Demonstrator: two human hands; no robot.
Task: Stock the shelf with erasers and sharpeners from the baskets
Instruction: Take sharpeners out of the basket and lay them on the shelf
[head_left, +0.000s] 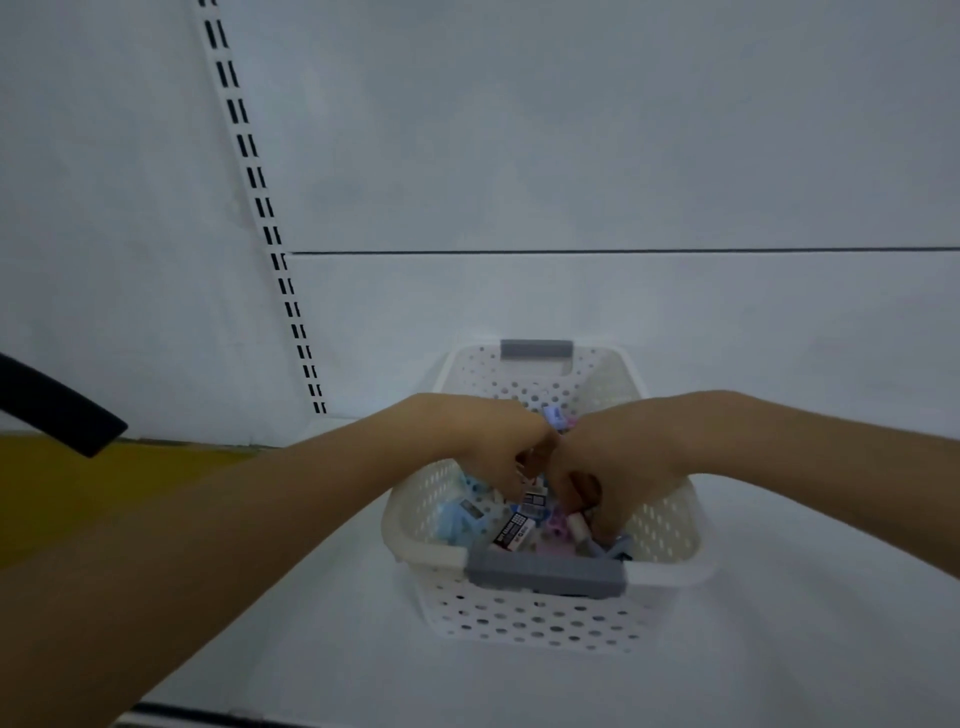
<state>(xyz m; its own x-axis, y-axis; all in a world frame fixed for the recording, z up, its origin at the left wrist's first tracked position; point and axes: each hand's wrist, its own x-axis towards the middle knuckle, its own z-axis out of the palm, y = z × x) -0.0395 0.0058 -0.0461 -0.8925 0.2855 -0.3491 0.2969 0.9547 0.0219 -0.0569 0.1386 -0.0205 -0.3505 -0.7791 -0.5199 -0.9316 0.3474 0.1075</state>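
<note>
Both your hands reach down inside the white basket (670, 572) on the shelf (789, 654), your left hand (496, 447) just beside your right hand (621, 457) over its middle. Each grip is narrow, fingers curled into the erasers and sharpeners (514, 532) heaped in the basket. I cannot tell whether either holds a piece.

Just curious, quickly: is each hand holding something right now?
Left hand: curled into the basket, hold cannot be told.
Right hand: likewise curled, cannot be told.

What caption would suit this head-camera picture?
Left hand and right hand reach among erasers in a white perforated basket on a white shelf.
</note>
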